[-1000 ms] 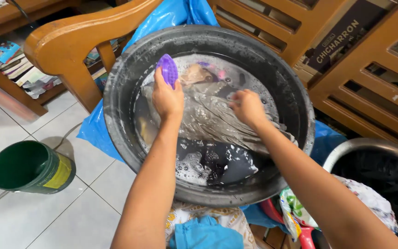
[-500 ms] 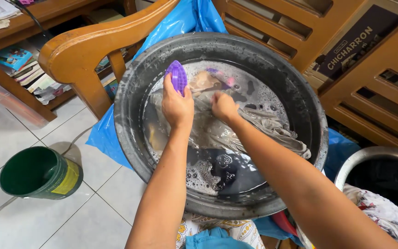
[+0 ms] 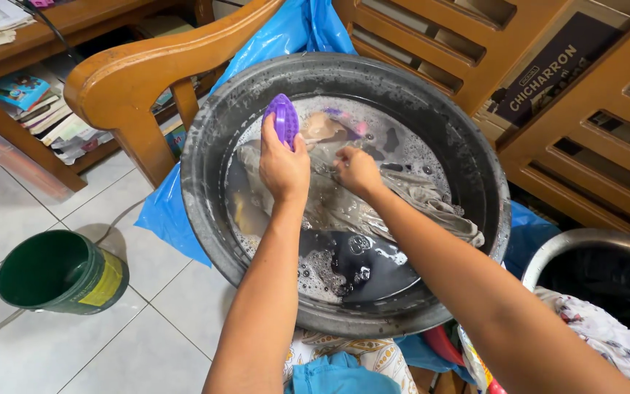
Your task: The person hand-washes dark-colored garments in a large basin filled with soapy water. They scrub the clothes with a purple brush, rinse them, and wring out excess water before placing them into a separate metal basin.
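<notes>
We note the left hand (image 3: pixel 284 166) closed around the purple brush (image 3: pixel 284 119), the right hand (image 3: pixel 357 171) gripping wet cloth (image 3: pixel 410 201) in the basin (image 3: pixel 213 131); hard scrubbing risks splashing suds overboard.

dark box (image 3: pixel 548 73) upper right, yellow-labelled green bucket (image 3: pixel 63 271)

We see open floor tiles (image 3: pixel 9 241) on the left, with only a green bucket (image 3: pixel 63 271) there. A wooden chair arm (image 3: pixel 147 66) blocks behind the big basin (image 3: pixel 475 182). Another tub (image 3: pixel 592 244) crowds the right.
</notes>
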